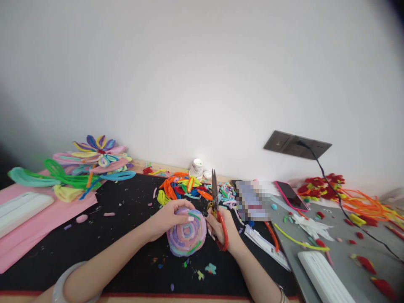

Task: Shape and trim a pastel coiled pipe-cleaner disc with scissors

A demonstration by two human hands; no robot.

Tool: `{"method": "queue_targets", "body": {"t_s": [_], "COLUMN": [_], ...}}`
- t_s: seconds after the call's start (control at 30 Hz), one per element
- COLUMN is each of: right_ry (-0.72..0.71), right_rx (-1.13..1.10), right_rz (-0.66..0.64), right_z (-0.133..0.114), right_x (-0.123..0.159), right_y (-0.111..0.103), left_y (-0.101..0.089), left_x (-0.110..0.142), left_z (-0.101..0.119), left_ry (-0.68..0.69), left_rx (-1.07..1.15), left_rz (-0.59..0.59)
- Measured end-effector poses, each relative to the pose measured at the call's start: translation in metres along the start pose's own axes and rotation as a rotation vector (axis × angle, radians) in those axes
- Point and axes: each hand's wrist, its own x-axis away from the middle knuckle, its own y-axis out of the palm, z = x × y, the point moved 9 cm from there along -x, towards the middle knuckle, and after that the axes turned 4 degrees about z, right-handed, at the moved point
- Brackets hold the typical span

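Note:
My left hand (172, 219) grips a round spiral disc of pastel pipe cleaners (187, 233), mostly purple and pink with green bits, its thumb lying on the top face. Just right of the disc, my right hand (222, 229) has its fingers round a pair of red-handled scissors (215, 189) whose blades point up and away, looking nearly closed. The right fingertips are close to the disc's right edge; whether they touch it I cannot tell. Beyond both hands lies a heap of bent, colourful pipe cleaner pieces (181, 185). Small fuzzy scraps (211, 268) lie in front of the disc.
A black mat (126, 252) covers the table before a white wall. Pipe cleaner flowers (101, 158) stand at left on pink sheets (47, 227). At right are a pink-edged phone (291, 195), a grey board (341, 261), a white lamp-like bar (323, 275) and a cable (331, 181) from a wall socket.

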Motion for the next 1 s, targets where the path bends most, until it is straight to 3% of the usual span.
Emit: {"method": "queue_targets", "body": {"t_s": [0.37,0.83,1.0], "right_ry": [-0.032,-0.085,-0.034], "right_rx": [-0.388,-0.18,-0.118], "right_rz": [-0.015,0.039,0.101], "right_z": [0.002,-0.006,-0.004], "right_x": [-0.006,-0.005,-0.006], "right_y": [-0.004,-0.01,-0.015], "left_y": [-0.009,-0.011,-0.02], "left_x": [0.0,0.002,0.001], "left_z": [-0.002,0.001,0.005], "left_ry": [-0.032,-0.023,0.06], "left_rx": [0.073,0.106,0.083], "left_rz": [0.043,0.077,0.162]}}
